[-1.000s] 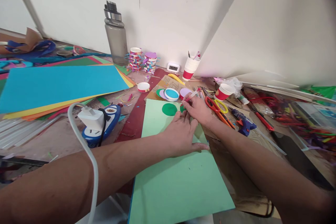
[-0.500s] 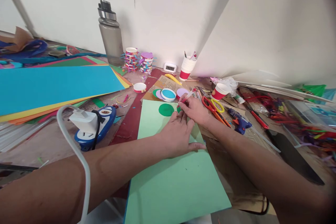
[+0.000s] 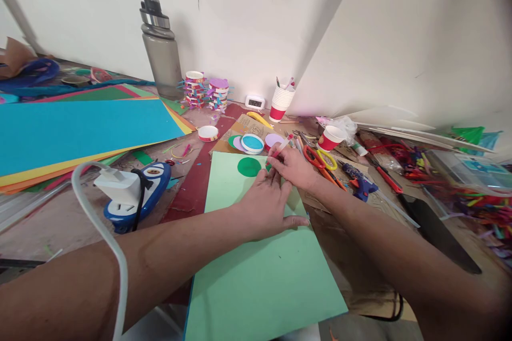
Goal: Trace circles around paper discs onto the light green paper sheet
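A light green sheet of paper (image 3: 264, 277) lies in front of me, with a blue edge showing beneath it. My left hand (image 3: 264, 205) rests flat on the sheet, its thumb out to the right and its fingertips pressing near the top. Under those fingertips a small dark green piece (image 3: 269, 167) partly shows; the rest is hidden. My right hand (image 3: 295, 166) is closed around a red-capped pen (image 3: 285, 142), with the writing tip hidden low by the left fingertips. Left of the fingers, a dark green circle (image 3: 248, 167) lies on the sheet.
Beyond the sheet are paper discs, a blue-topped round lid (image 3: 252, 143) and a clock (image 3: 255, 102). Scissors (image 3: 314, 157), a glue gun (image 3: 360, 181) and a large knife (image 3: 436, 229) lie right. A power strip (image 3: 154, 192) with a white cable (image 3: 94, 218) sits left, near a bottle (image 3: 160, 58).
The whole scene has shifted slightly left in view as the camera turned. Both hands keep nearly the same place on the sheet, and the pen stays in the right hand.
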